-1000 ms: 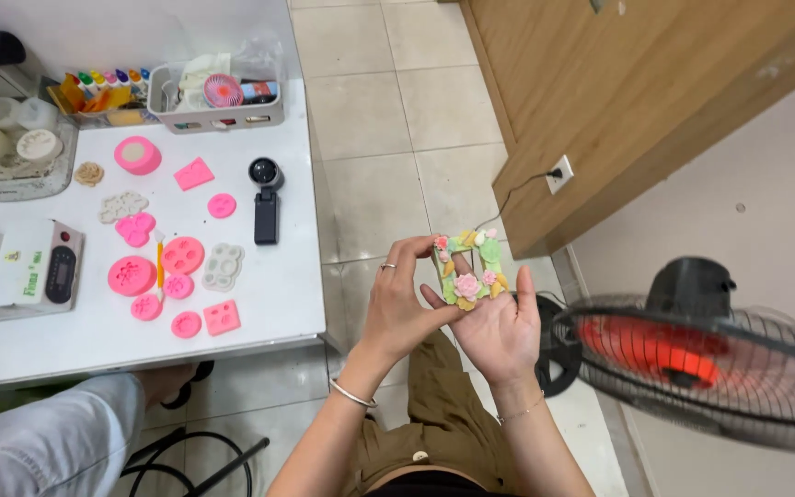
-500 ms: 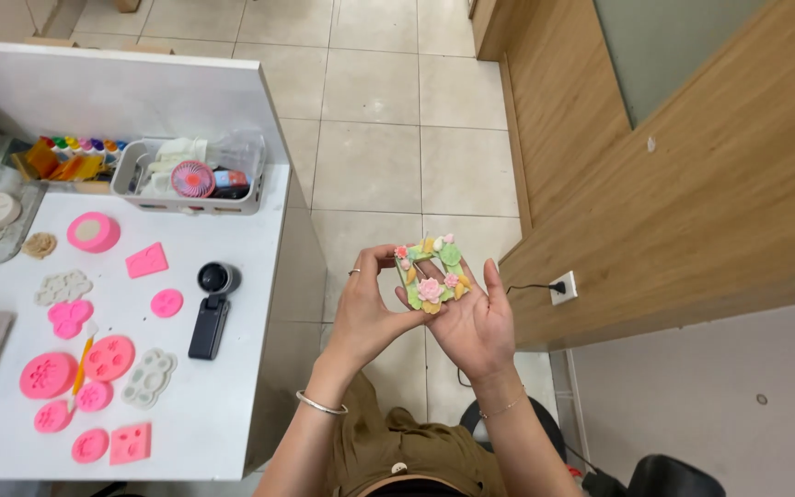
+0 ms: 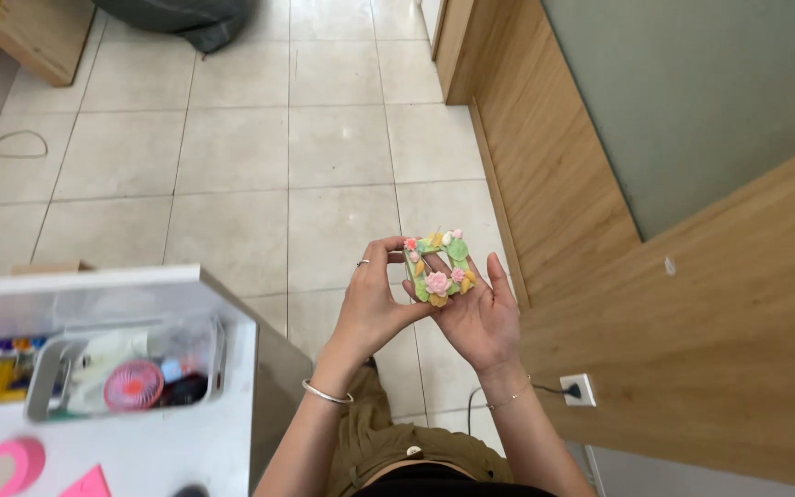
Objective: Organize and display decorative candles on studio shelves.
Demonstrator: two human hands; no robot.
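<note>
My left hand [image 3: 374,308] and right hand [image 3: 476,317] pinch the small green frame [image 3: 437,267] crowded with pink clay flowers; decorating looks nearly finished.

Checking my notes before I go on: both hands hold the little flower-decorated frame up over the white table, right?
Not quite. Both hands, left hand and right hand, do hold the flower-decorated frame, but it is over the tiled floor, not the white table, which lies off to the left in the head view.
</note>
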